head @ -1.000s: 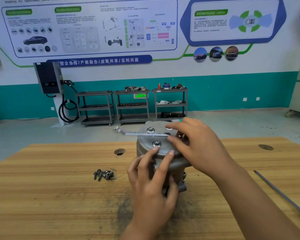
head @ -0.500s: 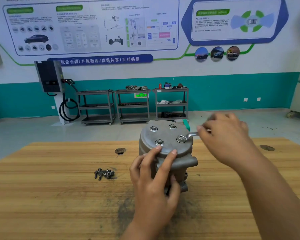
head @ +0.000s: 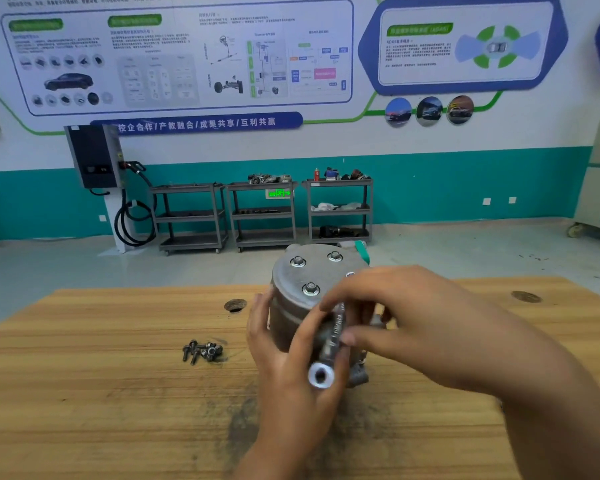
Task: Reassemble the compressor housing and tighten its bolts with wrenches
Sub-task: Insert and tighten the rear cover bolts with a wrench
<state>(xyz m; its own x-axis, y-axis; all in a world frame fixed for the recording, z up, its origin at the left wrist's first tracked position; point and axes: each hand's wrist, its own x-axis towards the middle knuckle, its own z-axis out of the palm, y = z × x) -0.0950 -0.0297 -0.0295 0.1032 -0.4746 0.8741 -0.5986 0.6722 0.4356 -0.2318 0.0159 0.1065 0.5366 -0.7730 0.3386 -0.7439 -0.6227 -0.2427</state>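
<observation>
A grey metal compressor housing (head: 291, 306) stands upright on the wooden table (head: 101, 393), its round top cover carrying three visible bolts (head: 310, 288). My left hand (head: 284, 368) wraps around the housing's near side. My right hand (head: 395, 317) pinches a silver wrench (head: 333, 337) by its shaft. The wrench's far end sits at the cover's right-hand bolt, hidden under my fingers, and its ring end (head: 321, 375) points toward me.
A small pile of loose bolts (head: 203, 350) lies on the table left of the housing. Two round holes (head: 235, 304) pierce the tabletop. Beyond the table stand three grey shelf carts (head: 262, 213) and a wall charger (head: 94, 157).
The wrench moved from the far bolt to the right-hand bolt, then swung round so its handle now points toward me. My left hand shifted lower around the housing.
</observation>
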